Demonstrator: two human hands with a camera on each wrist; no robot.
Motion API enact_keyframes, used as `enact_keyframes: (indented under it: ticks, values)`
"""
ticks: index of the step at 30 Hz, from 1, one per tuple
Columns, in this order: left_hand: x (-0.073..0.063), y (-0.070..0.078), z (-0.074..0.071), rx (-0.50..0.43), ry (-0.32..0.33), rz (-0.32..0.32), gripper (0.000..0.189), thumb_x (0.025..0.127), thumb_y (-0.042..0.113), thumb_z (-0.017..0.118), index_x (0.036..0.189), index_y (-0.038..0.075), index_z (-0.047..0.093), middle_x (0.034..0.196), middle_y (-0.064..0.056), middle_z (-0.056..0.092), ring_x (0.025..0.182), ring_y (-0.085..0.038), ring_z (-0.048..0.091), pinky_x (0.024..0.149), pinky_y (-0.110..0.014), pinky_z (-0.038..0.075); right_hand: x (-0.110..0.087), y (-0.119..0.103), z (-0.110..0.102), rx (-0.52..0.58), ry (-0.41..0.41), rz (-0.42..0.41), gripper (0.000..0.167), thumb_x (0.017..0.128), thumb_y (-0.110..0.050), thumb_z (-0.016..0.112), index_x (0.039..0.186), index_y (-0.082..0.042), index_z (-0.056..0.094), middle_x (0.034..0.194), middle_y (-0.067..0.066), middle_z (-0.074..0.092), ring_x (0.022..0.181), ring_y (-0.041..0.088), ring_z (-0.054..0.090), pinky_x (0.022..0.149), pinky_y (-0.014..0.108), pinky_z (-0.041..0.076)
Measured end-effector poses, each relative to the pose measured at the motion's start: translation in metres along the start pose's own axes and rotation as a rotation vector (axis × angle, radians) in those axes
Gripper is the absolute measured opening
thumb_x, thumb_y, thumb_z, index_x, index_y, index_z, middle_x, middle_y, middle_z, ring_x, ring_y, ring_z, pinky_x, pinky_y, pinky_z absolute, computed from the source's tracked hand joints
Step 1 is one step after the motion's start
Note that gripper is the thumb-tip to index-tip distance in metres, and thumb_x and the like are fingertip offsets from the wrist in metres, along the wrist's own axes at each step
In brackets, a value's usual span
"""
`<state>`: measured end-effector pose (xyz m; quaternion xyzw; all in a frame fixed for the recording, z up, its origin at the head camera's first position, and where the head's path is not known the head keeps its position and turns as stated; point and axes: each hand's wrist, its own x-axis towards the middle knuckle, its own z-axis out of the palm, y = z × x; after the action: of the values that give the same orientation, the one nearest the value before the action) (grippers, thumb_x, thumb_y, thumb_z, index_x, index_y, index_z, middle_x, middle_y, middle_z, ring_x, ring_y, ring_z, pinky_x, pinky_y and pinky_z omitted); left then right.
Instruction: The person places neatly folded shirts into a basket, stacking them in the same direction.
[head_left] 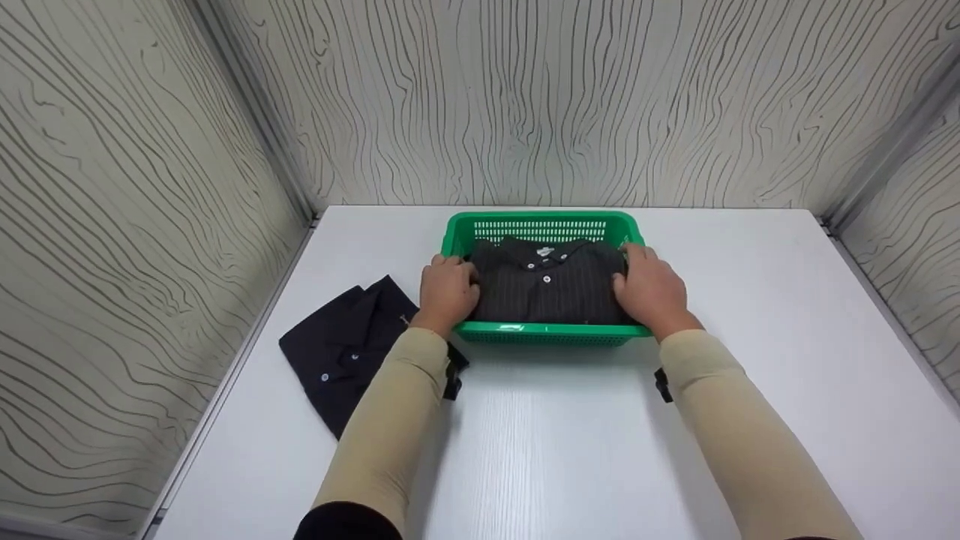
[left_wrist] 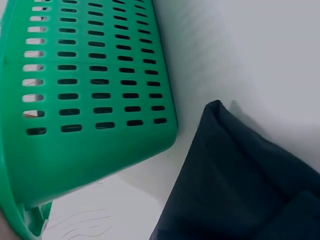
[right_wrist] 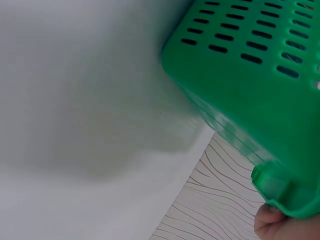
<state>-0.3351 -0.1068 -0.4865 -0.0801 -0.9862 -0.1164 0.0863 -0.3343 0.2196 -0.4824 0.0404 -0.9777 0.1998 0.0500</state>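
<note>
A green plastic basket [head_left: 551, 330] with slotted walls stands near the back of the white table. In it lies a folded dark striped shirt [head_left: 555, 289], collar and white buttons facing up. My left hand [head_left: 448, 291] grips the basket's left rim, the thumb on the inner side by the shirt. On the opposite rim, my right hand [head_left: 651, 289] holds on the same way; the right wrist view shows a fingertip [right_wrist: 270, 217] curled beneath the rim. Beside the left forearm lies a second folded shirt [head_left: 345, 349], navy, partly hidden by that arm.
The white table [head_left: 555, 435] ends at panels with a wood-grain line pattern, one behind [head_left: 555, 105] and one on the left [head_left: 112, 262]. A metal strip [head_left: 247, 105] runs up the back left corner. Another panel stands at the right.
</note>
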Motion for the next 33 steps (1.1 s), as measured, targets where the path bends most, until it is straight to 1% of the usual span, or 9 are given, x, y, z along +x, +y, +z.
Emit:
enact_keyframes:
  ticks: [4,9,16,21,23,25,27,30,33]
  values:
    - [0.0,-0.001,-0.004,-0.08,0.001,0.003,0.018,0.097,0.024,0.065,0.107,0.013,0.076,0.11,-0.004,0.07,0.103,-0.027,0.056,0.093,-0.046,0.045,-0.003,0.003,-0.006,0.045,-0.032,-0.011,0.053,0.101,-0.021,0.053,0.148,0.0,0.04,0.138,0.029,0.046,0.119,0.048,0.052,0.097,0.064,0.042]
    - [0.002,-0.006,-0.01,-0.219,-0.034,0.0,0.022,0.099,0.024,0.064,0.115,0.011,0.073,0.113,-0.004,0.069,0.104,-0.025,0.055,0.095,-0.041,0.045,-0.009,0.001,-0.011,0.057,-0.045,-0.002,0.056,0.1,-0.022,0.055,0.149,0.0,0.039,0.137,0.03,0.045,0.119,0.046,0.049,0.1,0.064,0.041]
    - [-0.004,-0.022,-0.013,-0.39,-0.118,-0.032,0.028,0.101,0.022,0.061,0.127,0.011,0.067,0.126,-0.005,0.063,0.116,-0.023,0.052,0.1,-0.041,0.045,-0.029,-0.012,-0.007,0.093,0.007,-0.046,0.048,0.1,-0.019,0.056,0.144,-0.001,0.047,0.128,0.025,0.046,0.113,0.039,0.05,0.098,0.06,0.044]
    - [-0.014,-0.037,-0.019,-0.633,-0.159,-0.082,0.035,0.103,0.023,0.059,0.137,0.014,0.06,0.139,-0.007,0.056,0.127,-0.024,0.05,0.104,-0.045,0.043,-0.051,-0.041,-0.002,0.138,0.028,-0.139,0.038,0.099,-0.019,0.059,0.135,-0.006,0.057,0.107,0.012,0.054,0.09,0.027,0.054,0.079,0.046,0.051]
    - [-0.016,-0.043,-0.023,-0.738,-0.143,-0.094,0.041,0.104,0.023,0.058,0.144,0.012,0.053,0.141,-0.009,0.054,0.127,-0.025,0.051,0.102,-0.047,0.044,-0.063,-0.056,0.001,0.15,0.015,-0.202,0.032,0.099,-0.019,0.061,0.129,-0.009,0.061,0.098,0.005,0.056,0.081,0.021,0.053,0.07,0.04,0.048]
    - [-0.018,-0.05,-0.027,-0.801,-0.093,-0.121,0.047,0.104,0.022,0.056,0.148,0.012,0.046,0.141,-0.009,0.054,0.126,-0.025,0.051,0.1,-0.047,0.045,-0.075,-0.071,0.006,0.152,-0.017,-0.272,0.026,0.098,-0.02,0.062,0.122,-0.011,0.065,0.091,-0.001,0.058,0.075,0.016,0.053,0.066,0.036,0.046]
    - [-0.019,-0.06,-0.031,-0.807,-0.025,-0.152,0.051,0.103,0.022,0.055,0.151,0.01,0.041,0.137,-0.011,0.055,0.123,-0.026,0.052,0.098,-0.047,0.046,-0.086,-0.084,0.014,0.146,-0.069,-0.337,0.019,0.098,-0.02,0.063,0.116,-0.014,0.068,0.088,-0.006,0.06,0.074,0.013,0.053,0.066,0.034,0.047]
    - [-0.021,-0.077,-0.037,-0.701,0.05,-0.234,0.053,0.101,0.021,0.055,0.15,0.006,0.04,0.135,-0.014,0.054,0.125,-0.029,0.05,0.1,-0.047,0.044,-0.1,-0.099,0.029,0.139,-0.166,-0.407,0.014,0.098,-0.022,0.064,0.109,-0.016,0.07,0.086,-0.01,0.062,0.073,0.011,0.053,0.069,0.034,0.049]
    - [-0.025,-0.098,-0.043,-0.53,0.039,-0.308,0.056,0.1,0.022,0.054,0.15,0.002,0.04,0.14,-0.02,0.051,0.132,-0.036,0.043,0.104,-0.05,0.04,-0.11,-0.109,0.045,0.148,-0.264,-0.436,0.018,0.098,-0.023,0.064,0.112,-0.014,0.071,0.08,-0.01,0.059,0.069,0.01,0.052,0.066,0.034,0.047]
